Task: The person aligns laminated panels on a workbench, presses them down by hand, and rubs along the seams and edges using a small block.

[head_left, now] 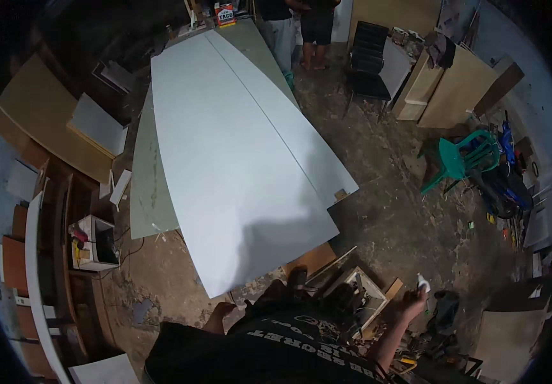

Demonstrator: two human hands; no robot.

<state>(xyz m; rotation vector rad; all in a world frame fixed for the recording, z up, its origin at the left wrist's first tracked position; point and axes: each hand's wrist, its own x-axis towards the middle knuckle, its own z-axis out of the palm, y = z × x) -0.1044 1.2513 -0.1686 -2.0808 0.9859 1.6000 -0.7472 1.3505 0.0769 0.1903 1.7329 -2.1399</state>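
My right hand (415, 299) is out to the right of my body, closed round a small white bottle (423, 283) whose narrow tip points up. Low at my left side hangs my left hand (223, 310), fingers loosely apart and nothing visible in them. It is nearest the front corner of a large white sheet (244, 147), which spreads ahead of me. A thin dark line (260, 105) runs lengthwise along the sheet. Beneath the sheet, a greenish board (151, 185) shows at its left and far right sides. My shadow falls on the sheet's near end.
An open wooden box (368, 291) with tools stands near my feet. At right are a green plastic chair (458, 157) and a black chair (370, 57). Boards (455, 86) lean at the far right. A white bin (96, 242) stands left. Two people (314, 29) stand beyond the sheet.
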